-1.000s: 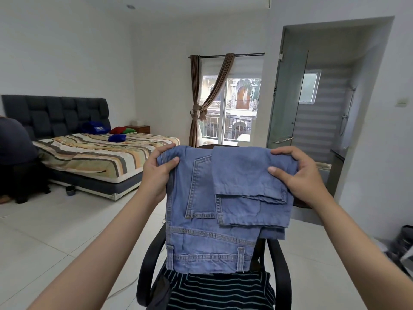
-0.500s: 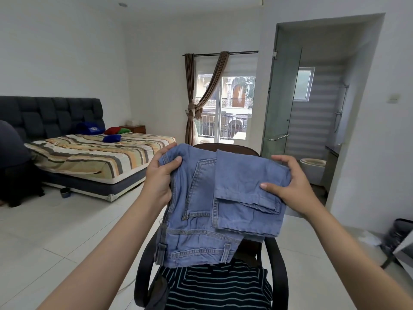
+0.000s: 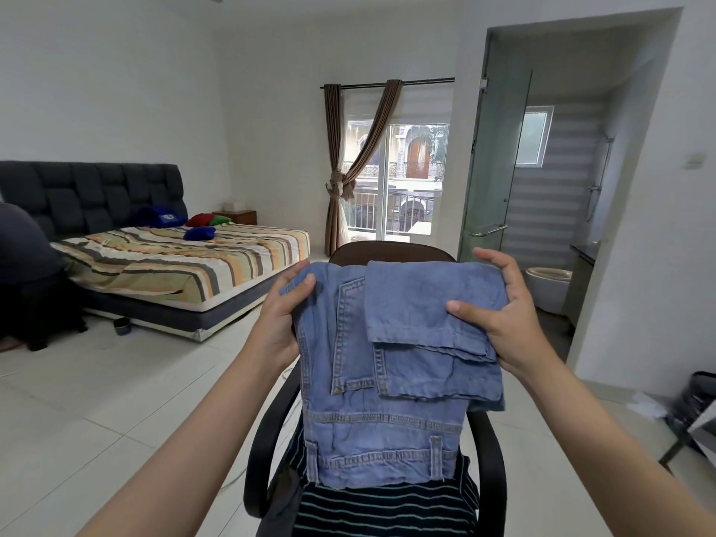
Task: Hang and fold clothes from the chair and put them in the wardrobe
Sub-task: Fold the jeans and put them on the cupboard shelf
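Note:
I hold a pair of light blue jeans (image 3: pixel 387 381) in front of me, folded over with the legs laid across the seat and the waistband hanging down. My left hand (image 3: pixel 284 315) grips the upper left corner. My right hand (image 3: pixel 499 319) grips the folded legs at the upper right, thumb on top. Below the jeans stands a black office chair (image 3: pixel 486 470) with a brown backrest. A dark striped garment (image 3: pixel 387 511) lies on its seat. No wardrobe is in view.
A bed (image 3: pixel 186 265) with a striped cover stands at the left against a dark headboard. A glass balcony door with brown curtains (image 3: pixel 348 168) is straight ahead. An open bathroom (image 3: pixel 550 211) lies to the right. A person in dark clothing (image 3: pixel 23 257) sits at the far left.
The jeans and both hands have shifted slightly and the fold has been straightened; the waistband hangs lower over the chair. Both grips are unchanged.

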A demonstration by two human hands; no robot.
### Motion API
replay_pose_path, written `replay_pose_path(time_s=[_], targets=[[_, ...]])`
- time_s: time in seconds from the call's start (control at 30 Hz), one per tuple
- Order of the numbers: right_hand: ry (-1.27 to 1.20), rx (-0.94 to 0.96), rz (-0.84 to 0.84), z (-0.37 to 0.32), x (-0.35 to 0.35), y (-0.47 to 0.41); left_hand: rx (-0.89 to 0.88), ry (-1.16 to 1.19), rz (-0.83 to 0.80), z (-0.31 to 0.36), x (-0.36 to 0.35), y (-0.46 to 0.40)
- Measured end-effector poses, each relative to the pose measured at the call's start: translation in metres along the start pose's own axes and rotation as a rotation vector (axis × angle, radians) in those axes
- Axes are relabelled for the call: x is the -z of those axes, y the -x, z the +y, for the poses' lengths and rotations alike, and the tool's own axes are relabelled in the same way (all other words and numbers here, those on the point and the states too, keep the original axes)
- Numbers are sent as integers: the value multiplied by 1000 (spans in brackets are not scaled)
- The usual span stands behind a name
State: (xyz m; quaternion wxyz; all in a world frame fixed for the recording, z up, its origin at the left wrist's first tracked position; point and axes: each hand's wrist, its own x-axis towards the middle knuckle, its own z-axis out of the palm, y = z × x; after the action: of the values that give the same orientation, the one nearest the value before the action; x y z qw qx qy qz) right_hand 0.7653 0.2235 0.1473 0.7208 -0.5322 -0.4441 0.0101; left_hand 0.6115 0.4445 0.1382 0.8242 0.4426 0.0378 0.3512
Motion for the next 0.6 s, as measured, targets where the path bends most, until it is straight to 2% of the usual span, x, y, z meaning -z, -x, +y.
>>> replay_pose_path(time_s=[0.2, 0.43, 0.53, 0.6], targets=[[83, 39, -25, -4, -1, 2, 0, -58, 27, -5, 8, 4], [573, -19, -234, -27, 26, -15, -135, -201, 66, -1, 9, 9], [809, -64, -248, -23, 33, -18, -164, -205, 82, 1, 4, 9], [870, -57, -229, -20, 32, -15, -163, -185, 84, 2, 3, 9]])
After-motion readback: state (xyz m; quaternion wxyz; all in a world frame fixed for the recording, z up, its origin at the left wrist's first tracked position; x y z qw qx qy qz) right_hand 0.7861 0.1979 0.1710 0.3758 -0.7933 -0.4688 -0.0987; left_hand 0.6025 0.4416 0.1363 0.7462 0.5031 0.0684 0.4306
